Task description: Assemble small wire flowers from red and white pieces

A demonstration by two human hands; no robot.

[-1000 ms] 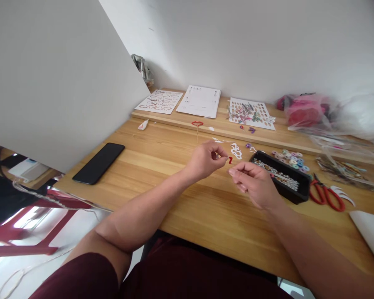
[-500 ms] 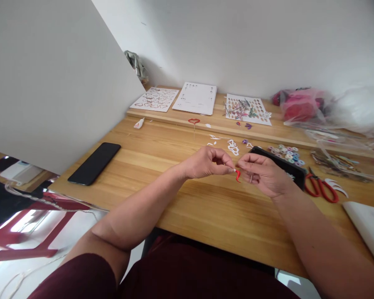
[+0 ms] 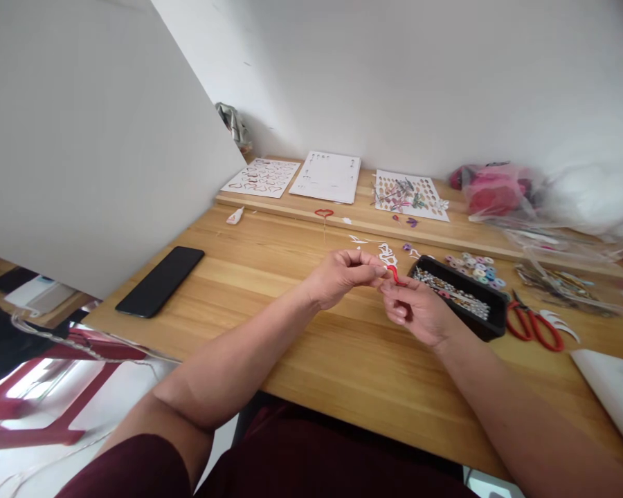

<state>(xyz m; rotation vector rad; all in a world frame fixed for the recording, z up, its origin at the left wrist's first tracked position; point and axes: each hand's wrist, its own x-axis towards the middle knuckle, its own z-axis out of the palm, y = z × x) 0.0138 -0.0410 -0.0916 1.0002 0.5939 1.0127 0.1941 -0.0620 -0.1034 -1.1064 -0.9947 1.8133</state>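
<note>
Lower now, the right hand [image 3: 418, 308] has come against the red strip [image 3: 394, 274] it stood just clear of a moment ago, and the black tray [image 3: 497, 319] of beads shows more fully again. Bare wood of the table [image 3: 270, 249] spreads through the centre-left of the frame, its near edge passing below the forearms, its far side stopped by a raised ledge [image 3: 366, 195]. Right of centre, the tray sits just beside the right hand, leaving tighter room there; a black phone [image 3: 160, 282] lies well apart, by the table's left edge. Thumb and forefinger of the left hand [image 3: 337, 280] press together, pinching the strip's upper end. Right fingers bunch closely, touching its lower end; I can't tell whether they grip. Small and curved, the strip spans both hands near the centre.
</note>
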